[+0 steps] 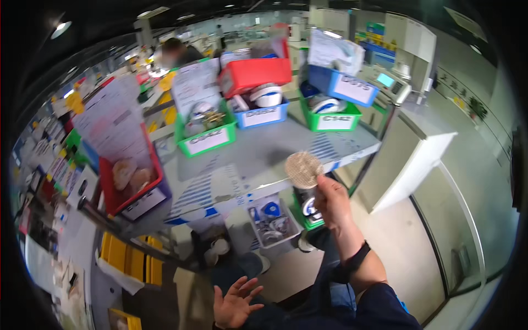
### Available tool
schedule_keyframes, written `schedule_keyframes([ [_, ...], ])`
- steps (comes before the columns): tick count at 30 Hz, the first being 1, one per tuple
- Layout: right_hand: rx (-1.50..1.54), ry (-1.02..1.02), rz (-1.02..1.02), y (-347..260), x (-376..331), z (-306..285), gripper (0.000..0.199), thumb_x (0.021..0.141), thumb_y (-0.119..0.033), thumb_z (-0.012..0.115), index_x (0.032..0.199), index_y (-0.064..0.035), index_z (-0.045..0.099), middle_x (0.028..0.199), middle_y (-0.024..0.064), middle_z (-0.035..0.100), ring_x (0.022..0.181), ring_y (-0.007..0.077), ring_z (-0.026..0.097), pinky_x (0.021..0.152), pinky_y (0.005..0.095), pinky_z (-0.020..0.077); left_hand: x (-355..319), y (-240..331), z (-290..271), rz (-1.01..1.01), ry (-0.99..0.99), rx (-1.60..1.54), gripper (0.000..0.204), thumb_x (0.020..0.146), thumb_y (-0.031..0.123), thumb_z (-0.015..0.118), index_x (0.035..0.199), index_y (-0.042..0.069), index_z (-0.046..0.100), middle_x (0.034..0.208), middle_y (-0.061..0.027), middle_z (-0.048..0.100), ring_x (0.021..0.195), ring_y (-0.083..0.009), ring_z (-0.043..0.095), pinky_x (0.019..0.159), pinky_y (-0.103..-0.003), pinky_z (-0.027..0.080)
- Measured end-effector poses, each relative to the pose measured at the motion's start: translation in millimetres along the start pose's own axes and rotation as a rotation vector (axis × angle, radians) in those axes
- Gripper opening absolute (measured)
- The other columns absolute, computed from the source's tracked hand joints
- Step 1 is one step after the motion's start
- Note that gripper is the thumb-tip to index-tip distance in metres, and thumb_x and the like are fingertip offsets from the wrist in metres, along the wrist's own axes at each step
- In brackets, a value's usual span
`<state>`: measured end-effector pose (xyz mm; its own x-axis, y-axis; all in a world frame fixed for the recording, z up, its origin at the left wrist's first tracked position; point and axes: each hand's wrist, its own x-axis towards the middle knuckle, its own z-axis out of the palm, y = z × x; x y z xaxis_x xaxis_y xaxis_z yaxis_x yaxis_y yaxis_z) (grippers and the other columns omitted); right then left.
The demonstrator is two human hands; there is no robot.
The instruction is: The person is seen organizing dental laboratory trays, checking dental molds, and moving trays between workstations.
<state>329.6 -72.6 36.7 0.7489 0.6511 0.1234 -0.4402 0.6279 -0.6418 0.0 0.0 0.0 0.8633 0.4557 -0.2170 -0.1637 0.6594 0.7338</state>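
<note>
My right hand (333, 202) pinches a round, flat beige disc (303, 169) with a fine mesh-like pattern by its lower right edge. The disc is held up in front of the front edge of a grey metal shelf (231, 165); what kind of disc it is I cannot tell. Low in the picture my left hand (236, 304) is empty, palm up, with its fingers spread. Closest behind the disc on the shelf is a green bin (336, 122) holding a white and blue round part. A dark band circles my right wrist.
A green bin (206, 144), a blue bin (263, 116) under a tilted red bin (256, 74), and a red bin (140, 198) stand on the shelf with papers. Below sits a white bin (286, 234) of parts. A white cabinet (410, 159) stands right; another person (179, 54) is far back.
</note>
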Motion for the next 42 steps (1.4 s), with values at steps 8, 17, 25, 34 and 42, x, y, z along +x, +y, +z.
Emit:
schedule_keyframes([
  [8, -0.512, 0.137, 0.007, -37, -3, -57, 0.042, 0.085, -0.037, 0.053, 0.056, -0.0073, 0.051, 0.044, -0.0069, 0.032, 0.035, 0.0023, 0.023, 0.035, 0.0203, 0.0141, -7, -122, 44, -0.024, -0.062, -0.491, 0.073, 0.084, 0.062, 0.023, 0.128, 0.005, 0.034, 0.130, -0.0161, 0.035, 0.119, -0.0310, 0.034, 0.088, -0.046, 0.040],
  [17, -0.074, 0.113, 0.455, -36, -65, -91, 0.046, 0.087, -0.048, 0.040, 0.075, -0.0068, 0.055, 0.052, -0.0026, 0.034, 0.042, 0.0076, 0.029, 0.037, 0.0203, 0.0226, -3, -155, 57, -0.076, -0.027, -0.424, 0.060, 0.090, 0.051, 0.024, 0.124, 0.003, 0.038, 0.119, -0.0123, 0.048, 0.107, -0.0228, 0.048, 0.085, -0.037, 0.042],
  [25, 0.551, -0.086, 0.800, -12, -144, -114, 0.079, 0.083, -0.059, 0.032, 0.128, 0.0053, 0.028, 0.135, 0.0219, 0.027, 0.124, 0.0318, 0.028, 0.101, 0.0421, 0.0261, 46, -167, 115, 0.436, 0.371, 0.730, 0.029, 0.075, 0.002, 0.060, 0.104, 0.002, 0.056, 0.098, -0.0070, 0.051, 0.088, -0.0139, 0.049, 0.076, -0.024, 0.040],
  [34, 0.574, -0.036, 0.747, -40, -165, -139, 0.088, 0.081, -0.066, 0.022, 0.132, 0.0048, 0.018, 0.139, 0.0216, 0.016, 0.129, 0.0301, 0.019, 0.104, 0.0407, 0.0174, 78, -203, 153, 0.711, 0.307, 1.296, 0.028, 0.061, 0.009, 0.072, 0.088, 0.011, 0.064, 0.108, -0.0092, 0.045, 0.107, -0.0257, 0.038, 0.090, -0.036, 0.032],
  [42, 0.579, -0.064, 0.801, -34, -162, -149, 0.089, 0.081, -0.066, 0.020, 0.131, 0.0068, 0.016, 0.139, 0.0210, 0.015, 0.130, 0.0291, 0.015, 0.105, 0.0411, 0.0154, 88, -209, 155, 0.706, 0.311, 1.336, 0.024, 0.061, 0.010, 0.068, 0.084, 0.011, 0.065, 0.119, -0.0132, 0.044, 0.117, -0.0349, 0.032, 0.097, -0.044, 0.027],
])
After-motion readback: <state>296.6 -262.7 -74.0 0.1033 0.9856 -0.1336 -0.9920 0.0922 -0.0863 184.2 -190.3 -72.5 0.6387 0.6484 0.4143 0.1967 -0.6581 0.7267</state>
